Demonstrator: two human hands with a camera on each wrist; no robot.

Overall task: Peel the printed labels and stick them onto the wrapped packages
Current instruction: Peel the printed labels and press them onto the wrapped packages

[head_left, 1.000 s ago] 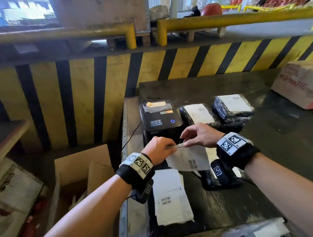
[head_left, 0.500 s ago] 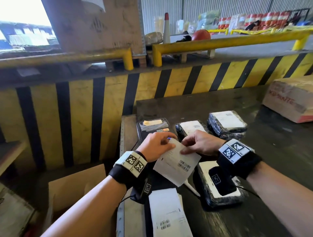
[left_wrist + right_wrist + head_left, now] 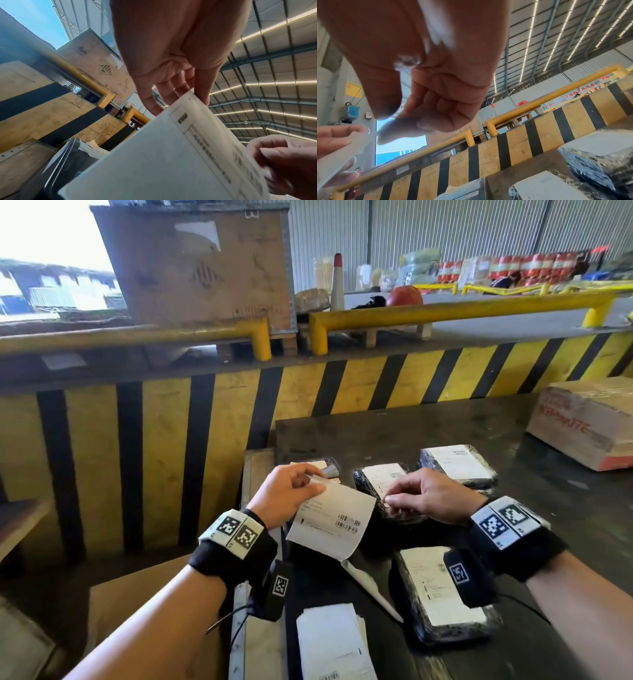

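Observation:
A white printed label point(image 3: 332, 518) with a barcode is held above the dark table point(image 3: 445, 426). My left hand point(image 3: 315, 484) pinches its top corner between thumb and fingers. My right hand point(image 3: 388, 503) pinches the label's right edge, as the left wrist view shows. In that view the label point(image 3: 180, 155) fills the lower frame. Three black wrapped packages lie on the table, each with a white label on top: a middle package point(image 3: 383, 481), a far package point(image 3: 459, 463) and a near package point(image 3: 442, 594) under my right wrist. The right wrist view shows the wrapped packages point(image 3: 599, 155) below.
The black label printer point(image 3: 330, 470) sits behind my left hand, mostly hidden. A stack of white sheets point(image 3: 332, 642) lies at the table's near left. A taped cardboard box point(image 3: 589, 426) stands at the far right. An open carton point(image 3: 137, 611) sits lower left, before the yellow-black barrier point(image 3: 239, 412).
Both hands have lifted the label from near the printer's front. It now faces print-up, and my right hand has shifted from its top to its right edge.

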